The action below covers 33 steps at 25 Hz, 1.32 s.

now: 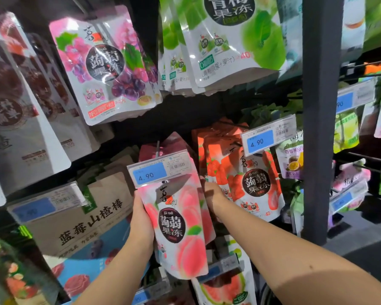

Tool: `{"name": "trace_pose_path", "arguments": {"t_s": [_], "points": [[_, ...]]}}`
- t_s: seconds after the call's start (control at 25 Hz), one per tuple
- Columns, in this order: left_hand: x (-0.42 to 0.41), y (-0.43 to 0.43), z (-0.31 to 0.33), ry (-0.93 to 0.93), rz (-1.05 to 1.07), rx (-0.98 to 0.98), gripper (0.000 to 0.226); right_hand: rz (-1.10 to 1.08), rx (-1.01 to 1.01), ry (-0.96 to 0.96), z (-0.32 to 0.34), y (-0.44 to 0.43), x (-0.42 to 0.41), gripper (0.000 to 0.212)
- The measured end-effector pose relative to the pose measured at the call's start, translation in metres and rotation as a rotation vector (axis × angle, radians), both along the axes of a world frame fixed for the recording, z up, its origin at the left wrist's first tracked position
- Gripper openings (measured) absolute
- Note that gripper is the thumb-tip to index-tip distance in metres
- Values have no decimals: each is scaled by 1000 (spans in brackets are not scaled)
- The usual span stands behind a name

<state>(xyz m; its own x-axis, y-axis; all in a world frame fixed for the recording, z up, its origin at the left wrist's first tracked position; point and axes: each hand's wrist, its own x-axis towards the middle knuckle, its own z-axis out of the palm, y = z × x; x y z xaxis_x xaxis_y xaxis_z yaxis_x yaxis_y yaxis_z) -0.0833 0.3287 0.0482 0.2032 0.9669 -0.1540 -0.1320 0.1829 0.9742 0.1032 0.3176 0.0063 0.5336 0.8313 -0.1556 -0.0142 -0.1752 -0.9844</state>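
Note:
A pink peach jelly pouch (180, 227) hangs on a display hook behind a blue 4.90 price tag (156, 170). My left hand (141, 221) grips the pouch's left edge, fingers hidden behind it. My right hand (211, 194) holds the pouch's right edge near the top, its fingers tucked behind the pack and out of sight. More peach pouches hang behind the front one.
Red strawberry jelly pouches (246, 183) hang to the right under another price tag (268, 137). Grape pouches (106, 69) and green plum pouches (227, 40) hang above. A brown hawthorn box (92, 219) sits left. A dark upright post (319, 128) stands right. A watermelon pouch (227, 287) hangs below.

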Motion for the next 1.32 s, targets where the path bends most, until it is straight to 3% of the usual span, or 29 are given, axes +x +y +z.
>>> {"name": "trace_pose_path", "arguments": {"t_s": [0.08, 0.12, 0.24, 0.4, 0.64, 0.72, 0.84, 0.88, 0.96, 1.04, 1.2, 1.32], "points": [[3, -2, -2, 34, 118, -20, 86, -28, -1, 83, -15, 19, 14, 60], [3, -4, -2, 64, 180, -26, 82, -21, 33, 90, -22, 27, 21, 67], [4, -13, 5, 82, 245, -51, 75, -66, 48, 90, 15, -9, 5, 65], [-5, -23, 11, 148, 305, 8, 57, 58, 118, 228, 17, -31, -8, 86], [-15, -46, 20, 165, 300, 124, 55, -46, 201, 210, 27, -72, -27, 106], [-16, -53, 19, 148, 224, 196, 54, -56, 266, 148, 37, -102, -39, 99], [-11, -54, 7, 111, 133, 231, 60, -41, 337, -71, 53, -145, -64, 53], [-7, -53, 2, 113, 121, 230, 62, -13, 339, -174, 52, -153, -70, 52], [-1, -52, -4, 128, 91, 242, 64, 38, 319, -351, 48, -154, -80, 70], [4, -52, -9, 173, 30, 252, 80, 32, 283, -453, 43, -141, -79, 66], [8, -44, -9, 294, -6, 353, 94, -21, 222, -423, 46, -120, -69, 40], [2, -36, 5, 226, 88, 329, 82, -85, 172, -460, 49, -114, -76, 34]]}}
